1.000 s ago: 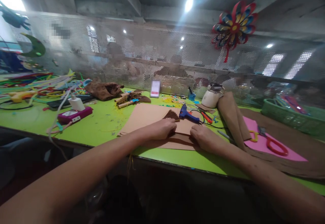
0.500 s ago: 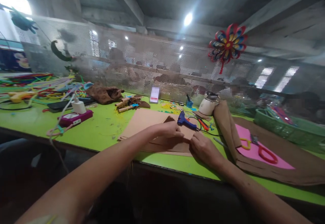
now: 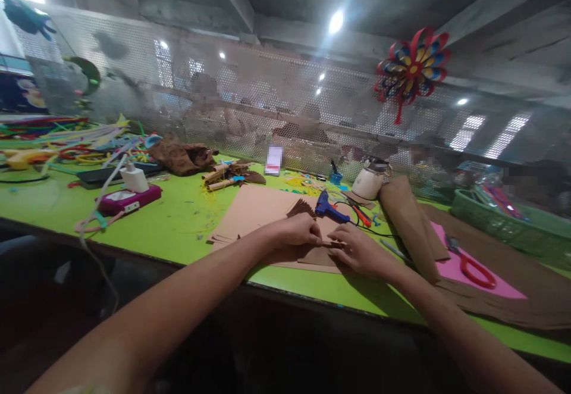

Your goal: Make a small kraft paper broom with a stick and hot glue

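Between my hands stretches a narrow strip of brown paper (image 3: 331, 244); it looks rolled or folded, though fingers cover both ends. My left hand (image 3: 300, 229) is closed on its left end. The fingers of my right hand (image 3: 359, 250) pinch the other end. Beneath them lie tan paper sheets (image 3: 259, 208), and a small fanned stack of dark brown cut pieces (image 3: 301, 208) rests just beyond my left hand. A blue glue gun (image 3: 331, 209) lies behind the strip, beside an orange-handled tool (image 3: 362, 216).
On the right, red-handled scissors (image 3: 477, 270) lie on pink paper (image 3: 504, 287) over brown sheets. A folded brown roll (image 3: 408, 221), a white jug (image 3: 369, 180) and a green basket (image 3: 495, 221) stand nearby. Leftward are a purple power strip (image 3: 129, 201) and a phone (image 3: 273, 160).
My right hand has turned and lifted slightly, its fingers now on the strip's end. The strip shows raised between both hands. The view has shifted a little.
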The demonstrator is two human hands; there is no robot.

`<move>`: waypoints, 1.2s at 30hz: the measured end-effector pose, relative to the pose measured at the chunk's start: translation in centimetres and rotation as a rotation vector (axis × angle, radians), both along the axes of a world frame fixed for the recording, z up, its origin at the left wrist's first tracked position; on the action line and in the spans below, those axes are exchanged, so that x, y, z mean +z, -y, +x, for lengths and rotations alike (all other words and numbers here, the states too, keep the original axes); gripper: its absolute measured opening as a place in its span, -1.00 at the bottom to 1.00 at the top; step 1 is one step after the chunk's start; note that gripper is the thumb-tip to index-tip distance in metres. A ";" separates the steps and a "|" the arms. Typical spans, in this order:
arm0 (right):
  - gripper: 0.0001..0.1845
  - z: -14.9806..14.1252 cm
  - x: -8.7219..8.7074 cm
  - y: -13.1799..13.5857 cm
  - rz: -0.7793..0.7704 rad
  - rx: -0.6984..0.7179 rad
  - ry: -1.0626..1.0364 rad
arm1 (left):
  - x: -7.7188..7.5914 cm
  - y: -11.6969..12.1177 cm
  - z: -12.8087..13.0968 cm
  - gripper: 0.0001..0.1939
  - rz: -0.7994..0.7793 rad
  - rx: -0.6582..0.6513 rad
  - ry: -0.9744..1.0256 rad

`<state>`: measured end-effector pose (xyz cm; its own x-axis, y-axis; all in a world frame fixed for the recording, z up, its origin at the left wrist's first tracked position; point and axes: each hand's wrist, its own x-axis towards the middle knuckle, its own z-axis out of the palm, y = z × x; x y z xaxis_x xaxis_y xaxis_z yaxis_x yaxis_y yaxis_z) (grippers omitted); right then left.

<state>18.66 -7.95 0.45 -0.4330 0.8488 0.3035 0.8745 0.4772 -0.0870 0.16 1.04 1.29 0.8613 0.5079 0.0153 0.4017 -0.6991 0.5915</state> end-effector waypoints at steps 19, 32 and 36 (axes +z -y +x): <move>-0.70 -1.1 0.4 -1.2 -0.093 0.053 0.070 | -0.2 -0.2 -0.2 -0.83 0.094 -0.108 0.035; -0.69 -0.5 -0.4 -0.8 0.049 0.082 -0.044 | 0.1 -0.4 -1.0 -0.70 -0.323 -0.083 0.167; -0.72 -0.3 -0.3 -0.7 -0.002 0.092 -0.234 | 0.7 0.2 -1.2 -0.66 -0.408 -0.053 0.200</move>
